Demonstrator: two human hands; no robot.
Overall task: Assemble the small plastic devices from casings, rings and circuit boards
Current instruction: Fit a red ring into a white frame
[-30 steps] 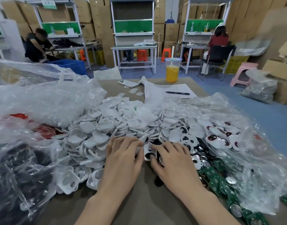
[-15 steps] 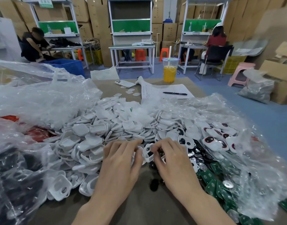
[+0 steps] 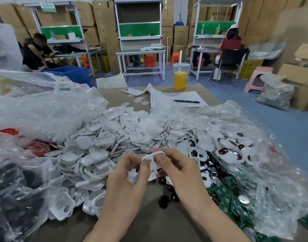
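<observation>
Both hands have risen from the heap since half a second ago; left hand (image 3: 127,179) and right hand (image 3: 181,173) pinch one white casing (image 3: 150,160) between them, just above the casing pile (image 3: 101,154); green circuit boards (image 3: 226,194) lie at right.

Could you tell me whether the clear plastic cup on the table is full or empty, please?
Partly full: orange liquid fills the lower part of the clear plastic cup, with empty space under its lid.

Smooth white plastic casings (image 3: 90,151), crinkled glossy clear plastic bags (image 3: 45,112), matt brown table (image 3: 158,224)
</observation>
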